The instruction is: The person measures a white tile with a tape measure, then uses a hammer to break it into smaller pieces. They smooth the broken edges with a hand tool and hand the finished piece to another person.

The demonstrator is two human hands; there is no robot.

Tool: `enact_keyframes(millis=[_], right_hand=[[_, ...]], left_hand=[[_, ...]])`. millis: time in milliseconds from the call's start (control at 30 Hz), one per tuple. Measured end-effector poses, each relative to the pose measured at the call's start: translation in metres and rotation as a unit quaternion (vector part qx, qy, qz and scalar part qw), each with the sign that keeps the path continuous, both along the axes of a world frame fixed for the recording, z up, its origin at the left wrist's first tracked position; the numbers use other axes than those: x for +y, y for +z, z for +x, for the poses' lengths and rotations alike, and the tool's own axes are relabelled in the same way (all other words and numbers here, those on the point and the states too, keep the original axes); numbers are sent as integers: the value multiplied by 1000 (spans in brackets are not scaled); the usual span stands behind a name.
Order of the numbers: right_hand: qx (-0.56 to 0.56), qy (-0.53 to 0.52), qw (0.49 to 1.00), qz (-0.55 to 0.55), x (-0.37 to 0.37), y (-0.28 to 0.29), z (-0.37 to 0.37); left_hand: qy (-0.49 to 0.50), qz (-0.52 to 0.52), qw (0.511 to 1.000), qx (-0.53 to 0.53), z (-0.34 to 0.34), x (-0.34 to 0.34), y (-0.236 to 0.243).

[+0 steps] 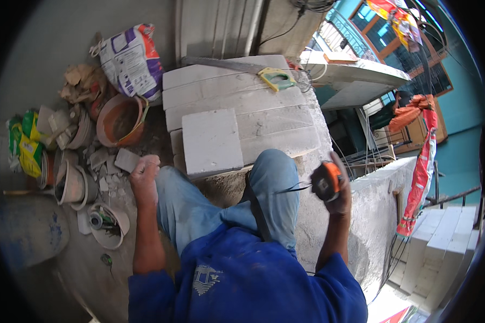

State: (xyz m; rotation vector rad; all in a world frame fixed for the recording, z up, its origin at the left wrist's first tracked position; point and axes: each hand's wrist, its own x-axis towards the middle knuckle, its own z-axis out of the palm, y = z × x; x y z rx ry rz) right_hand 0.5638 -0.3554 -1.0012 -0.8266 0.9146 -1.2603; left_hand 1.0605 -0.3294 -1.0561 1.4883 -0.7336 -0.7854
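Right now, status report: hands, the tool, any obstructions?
Right hand holding round orange-and-black tool. Left hand curled, contents unclear. Pale square block resting on stacked pale blocks; yellow-handled metal handsaw lying beyond it.

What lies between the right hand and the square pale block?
In the head view, mainly the bent right knee shows between the right hand, which holds a tape measure, and the block.

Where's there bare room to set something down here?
On the pale grey block stack, right of the square white block, between the yellow-handled metal saw and the blue-jeaned right knee. Crowded: the left floor, with the round orange-brown plastic bucket and broken grey rubble.
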Motion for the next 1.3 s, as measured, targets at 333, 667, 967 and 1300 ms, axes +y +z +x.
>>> enact_keyframes(millis=[333, 667, 967, 1300], right_hand=[[514, -154, 777, 329, 82, -314, -95], [484, -24, 778, 400, 122, -342, -62], [291, -198, 869, 348, 68, -321, -93], [356, -168, 903, 172, -57, -158, 5]], left_hand=[[148, 32, 988, 24, 42, 48, -13], [46, 83, 982, -161, -11, 37, -54], [188, 120, 941, -254, 34, 95, -91], [212, 513, 827, -88, 65, 259, -261]])
